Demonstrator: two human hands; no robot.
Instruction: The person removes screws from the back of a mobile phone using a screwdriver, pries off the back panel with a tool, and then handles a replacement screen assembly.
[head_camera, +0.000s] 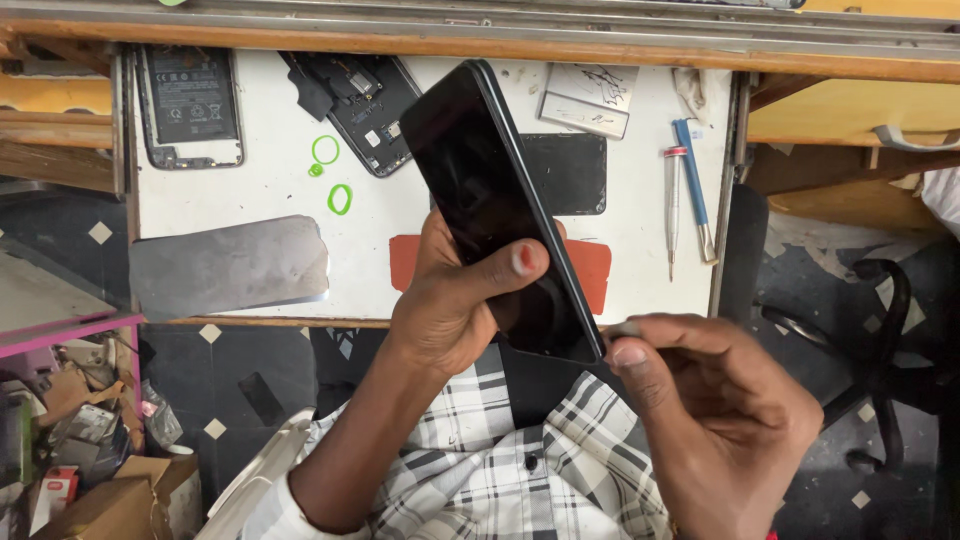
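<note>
Left hand (450, 300) clamped on dark phone (495, 200) | right hand (700, 400) pinching small tool (622, 328), tip hidden by phone edge

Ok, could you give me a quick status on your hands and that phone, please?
Left hand grips black smartphone, thumb on screen. Right hand pinches small tool at phone's lower corner. Nothing blocking.

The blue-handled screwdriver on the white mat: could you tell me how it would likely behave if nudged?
The blue-handled screwdriver has a slim round handle, so it would probably roll sideways. It looks stiff and light. It lies beside a silver screwdriver, which it might knock along the white mat.
</note>
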